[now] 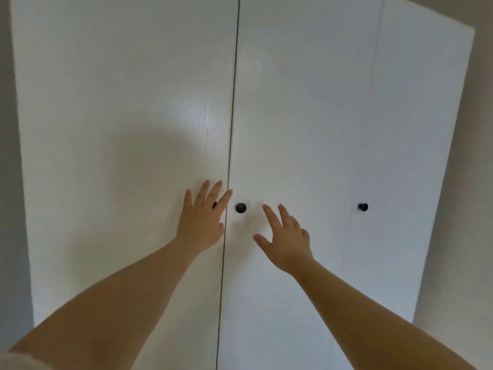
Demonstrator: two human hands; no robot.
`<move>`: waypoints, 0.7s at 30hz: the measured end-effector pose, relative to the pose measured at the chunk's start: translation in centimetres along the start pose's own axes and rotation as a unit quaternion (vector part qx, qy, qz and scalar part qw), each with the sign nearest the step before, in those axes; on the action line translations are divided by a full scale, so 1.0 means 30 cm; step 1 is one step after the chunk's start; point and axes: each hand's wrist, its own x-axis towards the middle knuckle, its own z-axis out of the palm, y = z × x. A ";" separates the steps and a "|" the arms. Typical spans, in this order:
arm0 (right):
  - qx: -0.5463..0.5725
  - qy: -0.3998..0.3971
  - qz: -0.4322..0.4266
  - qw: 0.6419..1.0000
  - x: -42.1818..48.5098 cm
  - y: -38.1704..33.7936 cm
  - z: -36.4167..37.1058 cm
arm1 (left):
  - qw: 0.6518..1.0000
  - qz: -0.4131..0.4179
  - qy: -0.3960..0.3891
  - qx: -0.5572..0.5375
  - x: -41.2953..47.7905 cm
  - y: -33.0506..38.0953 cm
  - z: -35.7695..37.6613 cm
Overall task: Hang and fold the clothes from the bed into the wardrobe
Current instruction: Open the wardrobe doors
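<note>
Both wide and empty, left grip [201, 222] and right grip [286, 241] flank the wardrobe knob [241, 208].

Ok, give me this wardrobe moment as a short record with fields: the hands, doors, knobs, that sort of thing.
wardrobe: white, the two doors at the hands closed
left hand: fingers straight and spread, flat on the left door beside the seam
ring: dark, on a left finger
right hand: fingers spread, below and right of the near knob, not gripping it
far knob: black, further right, untouched
clothes: none in view
</note>
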 end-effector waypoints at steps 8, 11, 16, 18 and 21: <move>0.012 -0.017 -0.004 1.000 0.212 -0.069 0.081 | 0.999 -0.009 -0.008 0.045 0.090 -0.067 0.110; 0.073 -0.003 -0.011 0.997 0.254 -0.084 0.129 | 0.996 -0.009 0.005 0.087 0.083 -0.087 0.146; 0.120 0.020 0.005 0.993 0.302 -0.090 0.185 | 0.997 -0.026 0.025 0.072 0.091 -0.062 0.199; 0.127 0.050 -0.015 0.990 0.322 -0.102 0.200 | 0.997 -0.031 0.025 0.068 0.093 -0.066 0.206; 0.158 0.075 -0.037 0.984 0.343 -0.119 0.217 | 0.998 -0.018 0.028 0.062 0.094 -0.072 0.194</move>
